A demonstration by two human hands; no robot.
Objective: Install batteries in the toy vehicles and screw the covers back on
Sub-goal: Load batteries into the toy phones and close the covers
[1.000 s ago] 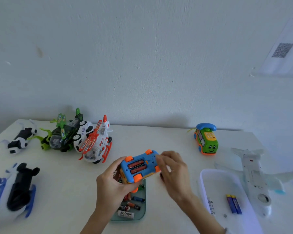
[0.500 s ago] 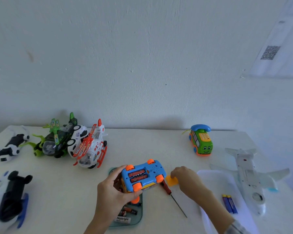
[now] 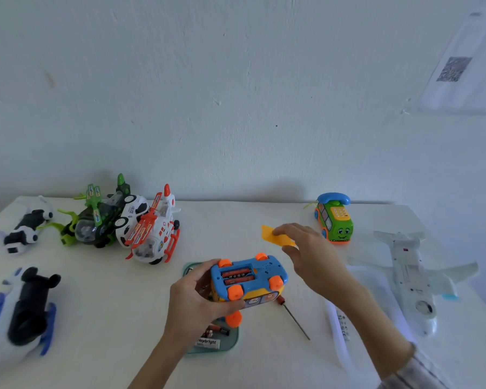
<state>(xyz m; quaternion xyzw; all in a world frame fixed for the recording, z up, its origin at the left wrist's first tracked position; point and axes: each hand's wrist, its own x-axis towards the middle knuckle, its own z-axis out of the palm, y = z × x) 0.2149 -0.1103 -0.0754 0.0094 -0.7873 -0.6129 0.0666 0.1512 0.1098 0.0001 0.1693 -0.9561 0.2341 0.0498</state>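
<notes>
Head view: a blue-and-yellow toy car (image 3: 249, 279) is held upside down by the left hand (image 3: 197, 301), just above a teal tray (image 3: 233, 342) of spare batteries on the white counter (image 3: 101, 318). Its battery bay is open, w/ two batteries (image 3: 236, 276) seen seated inside. The orange cover (image 3: 277, 235) is pinched by the right hand (image 3: 306, 256) betw. thumb and fingertips, raised above and a bit beyond the car, not touching it. Left fingers are wrapped round the car's side and end; right fingers are narrow, closed on the cover's edge. A screwdriver (image 3: 293, 317) lies on the counter just right of the car. The cover is judged thin, light, slightly flexible plastic, prob. best taken by its edges so its tabs can be lined up w/ the bay. The car is judged light, stiff, smooth-sided; it is best gripped across the body betw. the wheels, since the wheels may roll under pressure. No screw can be made out.
</notes>
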